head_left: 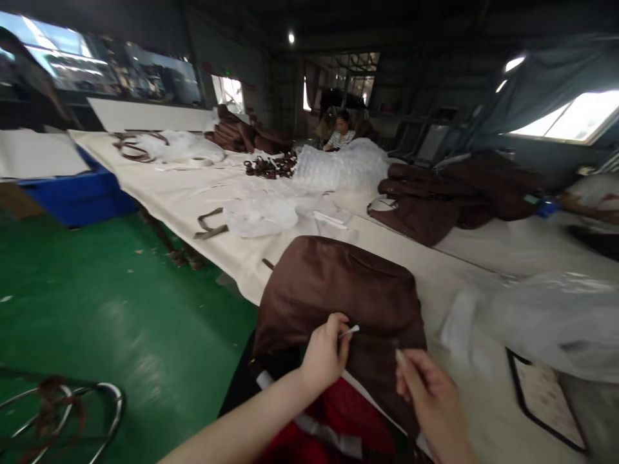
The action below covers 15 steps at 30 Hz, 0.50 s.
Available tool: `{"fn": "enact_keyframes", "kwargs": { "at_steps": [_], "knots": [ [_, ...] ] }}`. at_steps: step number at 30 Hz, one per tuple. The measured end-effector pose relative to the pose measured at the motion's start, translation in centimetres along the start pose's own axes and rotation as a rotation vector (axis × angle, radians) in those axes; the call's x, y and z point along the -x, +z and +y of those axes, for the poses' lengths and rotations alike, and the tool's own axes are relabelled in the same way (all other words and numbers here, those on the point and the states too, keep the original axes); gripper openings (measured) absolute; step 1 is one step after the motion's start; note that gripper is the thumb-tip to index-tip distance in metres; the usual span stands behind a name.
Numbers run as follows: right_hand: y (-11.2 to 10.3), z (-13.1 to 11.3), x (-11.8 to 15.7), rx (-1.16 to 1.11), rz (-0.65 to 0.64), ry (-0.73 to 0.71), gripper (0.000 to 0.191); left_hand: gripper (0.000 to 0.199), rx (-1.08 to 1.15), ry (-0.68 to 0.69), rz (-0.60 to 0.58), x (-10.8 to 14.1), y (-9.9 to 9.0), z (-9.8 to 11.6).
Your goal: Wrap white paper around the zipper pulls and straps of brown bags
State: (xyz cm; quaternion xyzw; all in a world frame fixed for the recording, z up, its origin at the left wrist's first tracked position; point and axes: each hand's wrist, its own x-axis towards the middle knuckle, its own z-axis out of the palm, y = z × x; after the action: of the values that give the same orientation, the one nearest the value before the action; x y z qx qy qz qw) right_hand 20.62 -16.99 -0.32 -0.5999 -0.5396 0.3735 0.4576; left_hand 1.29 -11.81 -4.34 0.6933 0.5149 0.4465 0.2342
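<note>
- Brown, smooth, leather-looking material makes up the bag [333,283], which lies at the near end of the pale-covered table [164,177], in front of and partly beneath both hands in this view.
- The left hand [323,353] has its thumb and forefinger pinched together on a small white piece [354,329], whose pale, wider end pokes out to the right of the fingertips, over the middle of the bag.
- The right hand [432,393], nearer and farther right, is curled with its thumb and forefinger close to each other by the bag's right side; blur hides whether they grip anything, so I cannot tell.
- Whether either hand presses on the brown surface cannot be told; the bag spreads mostly to the far side of the fingers, its rounded top well beyond them.
- Working well here would, I judge, call for a light, steady pinch near the end of the white piece, keeping its pale tip free and in sight.
- The soft surface looks likely to crease, so a wrist rested gently, without leaning, should suit it better.
- The two hands are apart; keeping the right fingertips level with the left's would probably help small, careful movements.
- Red cloth [345,409] shows on the near side, below the hands.
</note>
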Motion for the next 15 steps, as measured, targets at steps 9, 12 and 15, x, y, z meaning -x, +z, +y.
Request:
{"fn": "enact_keyframes", "kwargs": {
  "at_steps": [9, 12, 15],
  "knots": [
    [5.0, 0.3, -5.2, -0.140, -0.336, 0.152, 0.035, 0.026, -0.153, 0.132, 0.017, 0.4, -0.1, -0.3],
    [5.0, 0.5, -5.3, -0.114, -0.329, 0.176, 0.031, 0.025, -0.195, 0.192, 0.048, 0.3, 0.0, -0.5],
    [5.1, 0.6, -5.6, -0.054, -0.323, 0.182, 0.027, 0.026, -0.241, 0.229, 0.041, 0.4, 0.1, -0.5]
  ]
}}
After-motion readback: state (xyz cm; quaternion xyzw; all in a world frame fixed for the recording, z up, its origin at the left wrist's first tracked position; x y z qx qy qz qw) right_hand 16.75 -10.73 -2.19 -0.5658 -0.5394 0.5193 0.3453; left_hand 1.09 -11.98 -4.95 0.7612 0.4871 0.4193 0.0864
